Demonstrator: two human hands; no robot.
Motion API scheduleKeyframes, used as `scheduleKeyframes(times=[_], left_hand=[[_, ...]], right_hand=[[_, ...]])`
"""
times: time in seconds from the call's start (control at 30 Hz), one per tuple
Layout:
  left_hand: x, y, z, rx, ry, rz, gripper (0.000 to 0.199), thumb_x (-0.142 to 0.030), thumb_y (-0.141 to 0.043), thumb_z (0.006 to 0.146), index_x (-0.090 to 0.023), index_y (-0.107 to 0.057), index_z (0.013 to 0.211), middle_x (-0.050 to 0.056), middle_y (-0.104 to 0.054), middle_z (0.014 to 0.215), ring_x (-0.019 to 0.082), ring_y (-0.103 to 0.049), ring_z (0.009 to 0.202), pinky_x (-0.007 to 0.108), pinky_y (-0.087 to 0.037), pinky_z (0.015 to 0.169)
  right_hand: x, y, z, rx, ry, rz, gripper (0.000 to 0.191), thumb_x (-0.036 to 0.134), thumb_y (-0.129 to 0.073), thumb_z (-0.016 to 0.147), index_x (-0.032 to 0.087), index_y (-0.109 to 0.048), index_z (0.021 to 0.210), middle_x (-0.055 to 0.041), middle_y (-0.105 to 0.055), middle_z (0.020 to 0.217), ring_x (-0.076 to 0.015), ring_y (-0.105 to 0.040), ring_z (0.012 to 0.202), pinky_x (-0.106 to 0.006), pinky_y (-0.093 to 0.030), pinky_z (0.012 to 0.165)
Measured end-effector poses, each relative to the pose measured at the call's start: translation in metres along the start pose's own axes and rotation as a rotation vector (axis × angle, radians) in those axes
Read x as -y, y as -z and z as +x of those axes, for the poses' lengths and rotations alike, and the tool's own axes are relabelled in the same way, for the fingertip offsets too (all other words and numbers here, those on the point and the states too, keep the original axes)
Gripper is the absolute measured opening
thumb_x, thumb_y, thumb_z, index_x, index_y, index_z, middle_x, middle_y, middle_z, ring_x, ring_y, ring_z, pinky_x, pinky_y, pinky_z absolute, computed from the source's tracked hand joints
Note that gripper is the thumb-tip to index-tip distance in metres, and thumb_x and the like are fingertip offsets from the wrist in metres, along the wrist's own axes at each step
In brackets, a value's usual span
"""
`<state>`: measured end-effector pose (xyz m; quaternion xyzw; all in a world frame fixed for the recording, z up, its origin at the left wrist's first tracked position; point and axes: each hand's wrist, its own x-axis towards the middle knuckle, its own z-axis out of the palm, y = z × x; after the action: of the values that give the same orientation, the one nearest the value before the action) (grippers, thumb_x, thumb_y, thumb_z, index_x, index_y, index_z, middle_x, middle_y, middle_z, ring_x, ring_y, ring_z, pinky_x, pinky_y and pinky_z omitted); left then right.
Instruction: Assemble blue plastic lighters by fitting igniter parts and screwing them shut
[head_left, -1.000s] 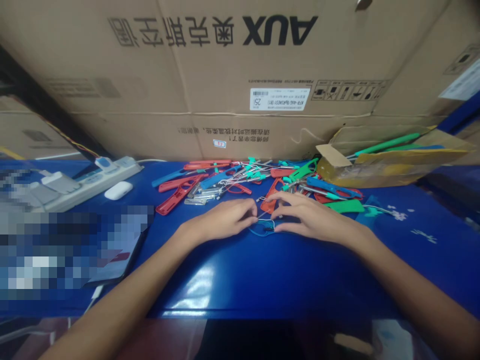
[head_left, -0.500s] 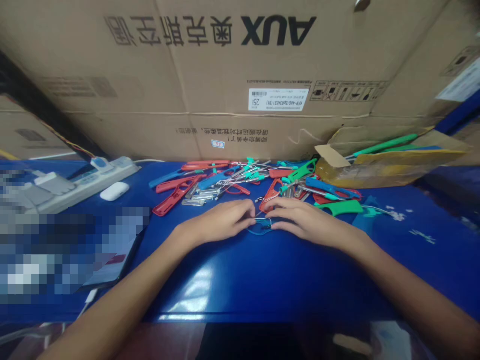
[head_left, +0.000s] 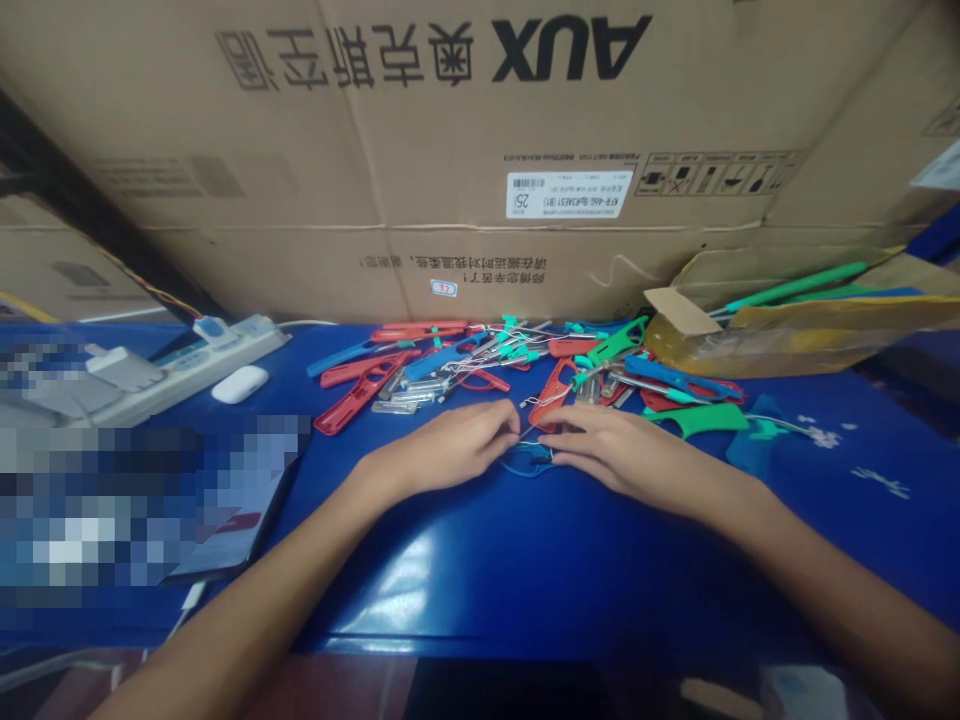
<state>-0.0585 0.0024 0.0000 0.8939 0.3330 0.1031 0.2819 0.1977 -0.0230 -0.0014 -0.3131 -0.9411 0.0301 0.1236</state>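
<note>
Between my hands, low over the table, is a blue plastic lighter casing [head_left: 531, 462], its looped handle facing me. White wires and a small dark part show at it. My right hand [head_left: 630, 450] is closed with its fingertips on the casing's right side. Thumb and fingers of my left hand [head_left: 457, 445] are pinched together at the left end; the small piece in them is mostly hidden. Just beyond the fingertips lies a red lighter casing [head_left: 553, 392]. A green casing [head_left: 709, 420] rests beyond my right wrist.
Behind my hands spreads a pile of red and blue casings [head_left: 366, 390], metal tubes and wired green parts. An opened carton [head_left: 795, 345] stands right, a power strip [head_left: 247, 345] and white earbud case [head_left: 240, 384] left. A phone [head_left: 262, 490] lies near my left forearm. A large cardboard box [head_left: 420, 190] backs the table.
The view has shifted slightly, so most things sit a little further right. My hands keep almost the same pinched pose around the blue casing, with only small finger movement.
</note>
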Motion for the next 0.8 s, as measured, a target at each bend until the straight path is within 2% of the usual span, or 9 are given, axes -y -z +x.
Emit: scheduleKeyframes(times=[0.17,0.33,0.5,0.8], left_hand=[[0.0020,0.0017,0.0000,0.027,0.000,-0.017,0.009,-0.028,-0.056,0.098,-0.019,-0.056,0.102,0.001,-0.062,0.093,0.014,-0.055,0.078,0.027,-0.041,0.070],[0.0034,0.0016,0.0015,0.018,-0.031,-0.008,0.007,-0.026,-0.056,0.098,-0.019,-0.058,0.098,0.001,-0.061,0.093,0.013,-0.054,0.079,0.027,-0.041,0.072],[0.0033,0.0014,0.0010,0.014,-0.008,-0.021,0.008,-0.027,-0.057,0.098,-0.020,-0.057,0.102,0.000,-0.061,0.091,0.013,-0.054,0.076,0.027,-0.041,0.069],[0.0039,0.0016,0.0019,0.029,-0.072,0.006,0.010,-0.027,-0.054,0.100,-0.019,-0.059,0.099,0.002,-0.062,0.098,0.015,-0.057,0.085,0.028,-0.044,0.077]], right_hand=[[0.0028,0.0022,0.0001,0.020,-0.043,0.035,0.026,0.027,-0.052,0.102,0.019,-0.069,0.120,-0.0095,-0.066,0.129,-0.0233,-0.066,0.115,-0.039,-0.055,0.099],[0.0046,0.0057,0.0011,0.052,-0.066,0.074,0.024,0.025,-0.055,0.100,0.016,-0.066,0.120,-0.0106,-0.067,0.127,-0.0245,-0.065,0.116,-0.041,-0.054,0.100],[0.0058,0.0076,0.0024,0.063,-0.084,0.105,0.023,0.024,-0.057,0.099,0.016,-0.065,0.119,-0.0109,-0.067,0.126,-0.0247,-0.065,0.116,-0.042,-0.053,0.101],[0.0039,0.0010,0.0000,0.010,-0.040,0.014,0.028,0.024,-0.052,0.101,0.020,-0.073,0.119,-0.0084,-0.068,0.130,-0.0245,-0.067,0.114,-0.043,-0.055,0.100]])
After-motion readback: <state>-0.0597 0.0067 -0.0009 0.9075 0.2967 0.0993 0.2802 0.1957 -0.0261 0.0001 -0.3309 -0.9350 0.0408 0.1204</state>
